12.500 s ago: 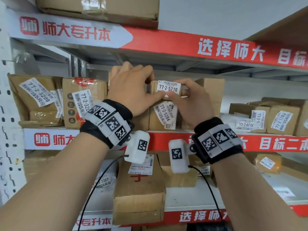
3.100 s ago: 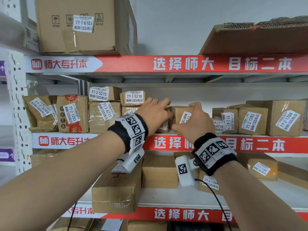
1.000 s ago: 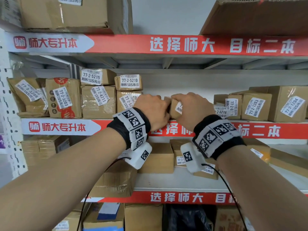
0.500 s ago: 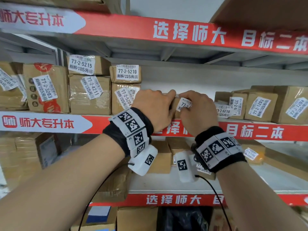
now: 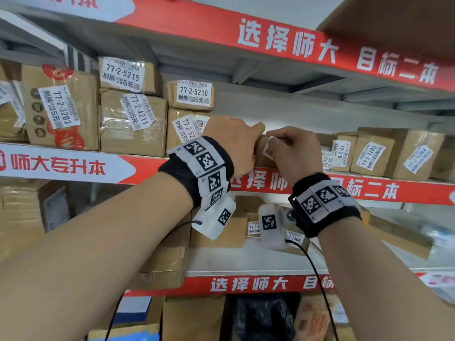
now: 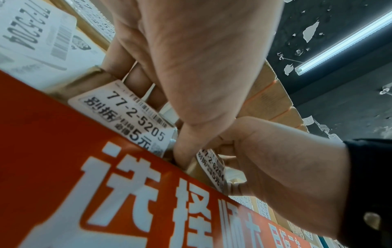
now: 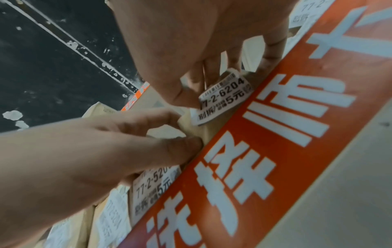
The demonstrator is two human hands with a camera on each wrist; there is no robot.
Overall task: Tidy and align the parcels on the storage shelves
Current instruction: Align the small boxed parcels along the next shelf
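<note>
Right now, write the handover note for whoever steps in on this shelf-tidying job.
Left hand: grips the left end of the small 77-2-6204 parcel, thumb on its front.
Right hand: grips the same parcel's right end, fingers over the top.
The parcel sits at the middle shelf front edge, beside the 77-2-5205 parcel.
Done: the stacks at left, with the 77-2-5210 parcel on top, look squared.
Left: settle this parcel, then align the boxes to its right.

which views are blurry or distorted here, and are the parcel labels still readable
Head view: sharp centre, motion-smeared lower right edge, shelves bowed by the wide lens; label 77-2-5210 reads clearly. Left wrist view: strong fisheye, tube light flares, label 77-2-5205 legible. Right wrist view: soft, left hand blurred, label 77-2-6204 readable.
</note>
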